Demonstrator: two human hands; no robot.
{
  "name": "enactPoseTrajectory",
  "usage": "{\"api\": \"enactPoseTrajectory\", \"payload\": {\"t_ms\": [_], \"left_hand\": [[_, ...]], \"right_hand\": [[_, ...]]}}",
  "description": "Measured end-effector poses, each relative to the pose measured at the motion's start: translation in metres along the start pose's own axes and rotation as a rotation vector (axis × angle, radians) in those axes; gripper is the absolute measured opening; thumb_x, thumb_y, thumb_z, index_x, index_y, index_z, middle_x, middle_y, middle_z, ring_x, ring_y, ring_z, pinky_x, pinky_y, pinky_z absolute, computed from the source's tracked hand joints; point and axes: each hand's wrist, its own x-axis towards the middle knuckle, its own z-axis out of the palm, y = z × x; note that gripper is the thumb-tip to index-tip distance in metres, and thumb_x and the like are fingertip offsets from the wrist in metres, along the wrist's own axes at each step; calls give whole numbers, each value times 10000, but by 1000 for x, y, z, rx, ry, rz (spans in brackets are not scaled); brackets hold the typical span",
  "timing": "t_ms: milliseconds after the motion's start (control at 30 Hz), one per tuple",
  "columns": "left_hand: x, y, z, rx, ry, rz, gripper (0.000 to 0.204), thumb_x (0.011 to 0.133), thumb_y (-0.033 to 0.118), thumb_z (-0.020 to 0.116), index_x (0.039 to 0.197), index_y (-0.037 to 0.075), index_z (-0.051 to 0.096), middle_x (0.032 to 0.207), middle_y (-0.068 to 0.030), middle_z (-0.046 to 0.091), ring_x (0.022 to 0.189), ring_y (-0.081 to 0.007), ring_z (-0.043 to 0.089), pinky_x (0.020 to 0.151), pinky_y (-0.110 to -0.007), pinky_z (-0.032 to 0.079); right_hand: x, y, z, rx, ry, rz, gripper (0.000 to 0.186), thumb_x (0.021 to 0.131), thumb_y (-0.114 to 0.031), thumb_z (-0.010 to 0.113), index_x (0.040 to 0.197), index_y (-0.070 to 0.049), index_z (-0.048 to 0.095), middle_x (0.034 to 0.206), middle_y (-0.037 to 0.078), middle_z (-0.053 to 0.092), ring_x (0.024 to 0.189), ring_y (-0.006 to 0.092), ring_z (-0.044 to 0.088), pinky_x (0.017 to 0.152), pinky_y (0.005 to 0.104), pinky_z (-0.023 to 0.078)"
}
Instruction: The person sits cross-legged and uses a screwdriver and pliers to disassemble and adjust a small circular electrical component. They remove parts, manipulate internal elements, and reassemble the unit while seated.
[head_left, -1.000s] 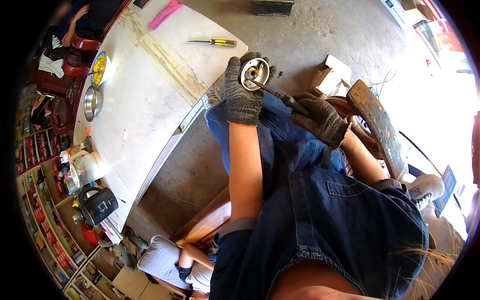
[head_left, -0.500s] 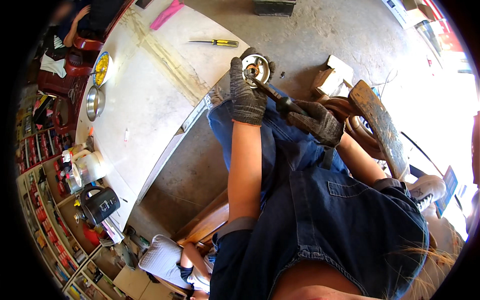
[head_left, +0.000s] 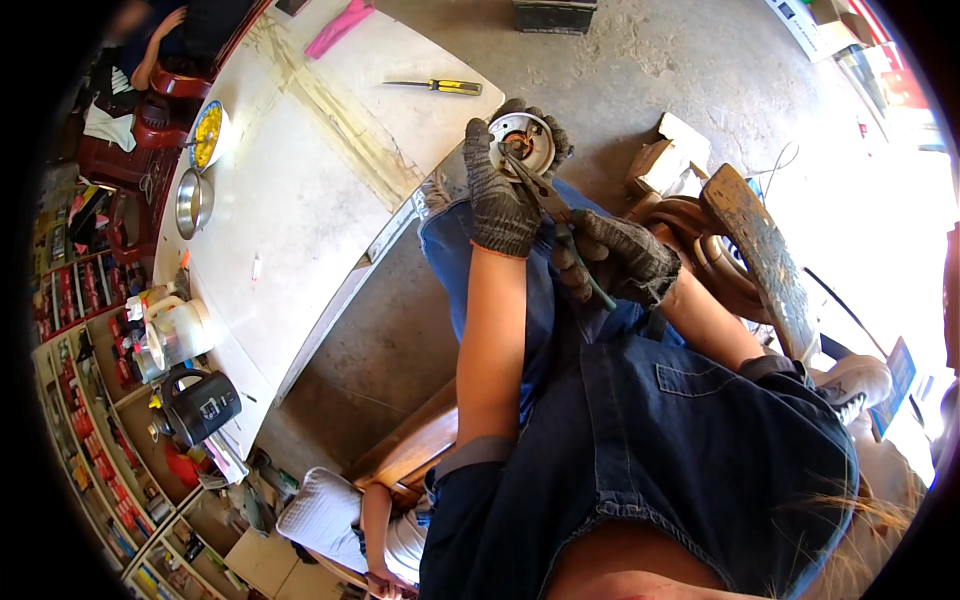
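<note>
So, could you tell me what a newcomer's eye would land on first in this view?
Probably the two gloved hands at centre: the left hand grips a round metal part while the right hand works a green-handled tool into it. Next, the big pale table on the left, with a yellow-handled screwdriver and a black kettle.

Single head-worn fisheye view, looking steeply down, close over lap

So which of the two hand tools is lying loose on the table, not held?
The yellow-handled screwdriver, lying alone on the white table. The green-handled pliers are gripped in the gloved right hand.
</note>
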Motion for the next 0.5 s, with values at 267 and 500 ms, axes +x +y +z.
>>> {"api": "enactPoseTrajectory", "payload": {"t_ms": [267,500], "left_hand": [[-6,2,10,-159,-63,-14,554,857,477,490,1181,30,542,1083,-139,603,975,-275,584,864,-448,489],[10,0,-6,51,-40,152,524,868,383,483,1138,-63,536,1133,-164,587,1018,-292,572,929,-437,451]], "right_hand": [[10,24,-18,570,-350,153,341,903,-427,510,1005,-102,513,778,23,473,672,128,476,572,270,410],[1,-22,-39,-560,38,-88,418,905,-412,522,1088,-38,559,734,24,559,645,105,511,548,248,406]]}}
